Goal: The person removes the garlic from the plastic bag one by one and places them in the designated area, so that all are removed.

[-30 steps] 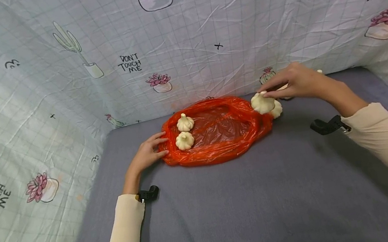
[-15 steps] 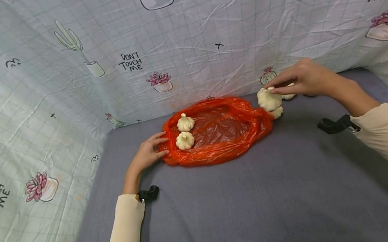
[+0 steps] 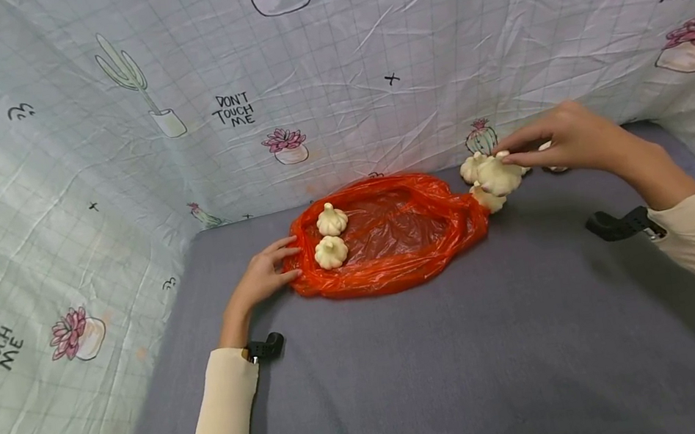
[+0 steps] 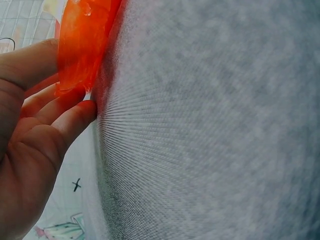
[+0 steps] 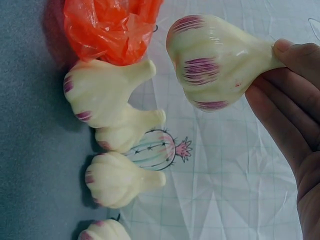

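An orange-red plastic bag (image 3: 389, 278) lies with its mouth spread wide, and two garlic bulbs (image 3: 331, 252) sit inside its left end. My left hand (image 3: 260, 274) touches the bag's left end with spread fingers. My right hand (image 3: 583, 139) pinches a garlic bulb (image 5: 220, 65) by its stem, lifted right of the bag. The held bulb is glossy cream with purple streaks. Behind and beside it, more garlic bulbs (image 5: 120, 180) stand in a row along the back. One bulb (image 5: 102, 92) is against the bag's right end. Right fingers partly cover others in the head view.
Grey cloth covers the table (image 3: 435, 368). A pale patterned curtain (image 3: 360, 119) rises directly behind the bag and bulbs, and another side of it hangs at the left. A black wrist camera (image 3: 622, 224) juts out from the right wrist, one from the left (image 3: 266, 347).
My right hand has moved right, away from the bag, with the garlic bulb still pinched. Bulbs behind it have come into view. The left hand and the bag stay in place.
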`<state>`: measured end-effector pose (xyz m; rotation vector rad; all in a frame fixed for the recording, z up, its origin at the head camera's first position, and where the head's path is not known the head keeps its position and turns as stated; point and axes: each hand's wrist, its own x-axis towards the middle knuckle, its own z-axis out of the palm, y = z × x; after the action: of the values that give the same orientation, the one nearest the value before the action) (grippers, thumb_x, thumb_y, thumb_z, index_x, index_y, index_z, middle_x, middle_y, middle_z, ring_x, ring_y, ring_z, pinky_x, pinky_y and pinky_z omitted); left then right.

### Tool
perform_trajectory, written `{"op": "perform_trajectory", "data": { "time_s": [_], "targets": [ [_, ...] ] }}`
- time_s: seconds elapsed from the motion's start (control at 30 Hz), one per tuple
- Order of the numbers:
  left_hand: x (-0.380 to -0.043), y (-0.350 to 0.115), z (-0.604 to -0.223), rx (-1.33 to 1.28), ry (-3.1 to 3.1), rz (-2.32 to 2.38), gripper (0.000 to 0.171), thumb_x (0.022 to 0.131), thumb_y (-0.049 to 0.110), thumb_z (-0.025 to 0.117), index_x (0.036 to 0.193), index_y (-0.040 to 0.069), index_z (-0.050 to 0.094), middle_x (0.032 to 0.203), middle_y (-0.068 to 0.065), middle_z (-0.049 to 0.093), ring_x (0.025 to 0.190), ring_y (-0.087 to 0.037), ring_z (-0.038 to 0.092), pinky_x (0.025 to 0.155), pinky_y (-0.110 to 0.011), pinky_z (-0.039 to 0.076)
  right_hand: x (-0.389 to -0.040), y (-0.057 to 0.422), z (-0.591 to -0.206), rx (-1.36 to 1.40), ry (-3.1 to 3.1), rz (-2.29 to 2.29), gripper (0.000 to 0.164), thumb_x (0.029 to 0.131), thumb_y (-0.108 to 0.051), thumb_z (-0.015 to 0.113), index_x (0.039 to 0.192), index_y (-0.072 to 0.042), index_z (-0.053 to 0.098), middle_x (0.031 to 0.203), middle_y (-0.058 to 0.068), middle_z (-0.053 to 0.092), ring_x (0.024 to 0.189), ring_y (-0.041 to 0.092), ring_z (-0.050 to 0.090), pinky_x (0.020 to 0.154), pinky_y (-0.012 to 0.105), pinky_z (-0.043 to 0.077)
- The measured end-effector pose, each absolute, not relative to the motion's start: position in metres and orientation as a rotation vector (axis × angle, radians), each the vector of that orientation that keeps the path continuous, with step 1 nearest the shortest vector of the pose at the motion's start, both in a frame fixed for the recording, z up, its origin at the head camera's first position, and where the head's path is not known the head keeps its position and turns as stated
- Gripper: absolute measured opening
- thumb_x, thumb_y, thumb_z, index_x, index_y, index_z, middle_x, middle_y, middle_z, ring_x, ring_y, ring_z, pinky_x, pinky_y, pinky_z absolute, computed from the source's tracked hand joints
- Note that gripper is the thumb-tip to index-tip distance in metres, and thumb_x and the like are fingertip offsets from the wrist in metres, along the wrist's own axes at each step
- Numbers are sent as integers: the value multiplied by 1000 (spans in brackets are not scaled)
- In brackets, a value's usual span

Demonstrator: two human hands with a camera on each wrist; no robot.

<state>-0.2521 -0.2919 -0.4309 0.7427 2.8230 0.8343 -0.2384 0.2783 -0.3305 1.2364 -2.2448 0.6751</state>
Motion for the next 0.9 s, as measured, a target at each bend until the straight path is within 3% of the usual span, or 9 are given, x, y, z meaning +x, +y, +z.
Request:
{"op": "perform_trajectory", "data": {
  "time_s": [0.27,0.43,0.67,0.8,0.9],
  "targets": [
    [-255,-293,-431,742,2819,825,48,91,16,79,134,-1,65,154,-13,47,143,-36,42,112,-53,39,-238,284,-333,1218,-2244,683,23,76,-6,87,98,-11,83,86,-1,79,58,-11,55,55,12,47],
    [-255,-293,-431,736,2810,838,48,91,16,79,134,-1,65,154,-13,47,143,-36,41,113,-53,38,-238,287,-335,1211,-2231,686,16,82,-14,85,98,-11,83,85,-1,79,55,-10,52,52,14,44],
    [-255,-293,-431,734,2806,851,48,90,15,79,133,-2,66,154,-13,48,143,-36,41,113,-53,38,-238,292,-338,1212,-2229,677,20,78,-8,86,97,-11,83,89,-1,79,56,-10,46,50,14,40],
    [-256,-293,-430,739,2807,853,48,90,15,80,133,-2,66,154,-13,48,143,-36,41,112,-53,39,-238,295,-340,1207,-2230,685,16,83,-15,84,98,-11,83,91,2,79,55,-10,44,49,14,38],
    [-257,-294,-430,741,2811,847,48,90,15,79,133,-2,65,154,-13,48,143,-36,41,112,-53,39,-238,297,-342,1191,-2244,671,18,81,-12,85,99,-11,83,91,2,79,55,-10,43,49,14,37]
  ]
}}
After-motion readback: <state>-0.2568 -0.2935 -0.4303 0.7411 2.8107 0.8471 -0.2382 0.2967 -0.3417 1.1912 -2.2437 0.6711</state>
